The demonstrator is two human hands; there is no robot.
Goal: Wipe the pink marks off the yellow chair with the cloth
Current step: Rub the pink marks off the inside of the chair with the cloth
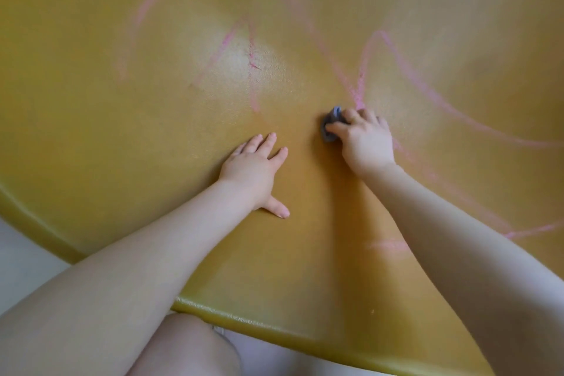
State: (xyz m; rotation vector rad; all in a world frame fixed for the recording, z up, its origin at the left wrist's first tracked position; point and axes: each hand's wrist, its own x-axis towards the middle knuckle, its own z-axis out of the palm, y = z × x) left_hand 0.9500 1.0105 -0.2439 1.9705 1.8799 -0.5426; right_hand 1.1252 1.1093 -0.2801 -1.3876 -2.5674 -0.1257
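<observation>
The yellow chair (128, 137) fills nearly the whole head view, its seat surface scrawled with several pink marks (360, 88). My right hand (366, 143) grips a small bunched blue-grey cloth (331, 125) and presses it on the seat just below one pink line. My left hand (258, 168) lies flat on the seat to the left of the cloth, fingers straight and spread, thumb pointing toward me. More pink streaks run at the upper left (152, 0), in the middle (251, 64) and under my right forearm (387, 244).
The chair's rounded front rim (274, 323) curves from the left edge down to the bottom right. Below it lie a pale floor (24, 268) and my bare knee (186, 348).
</observation>
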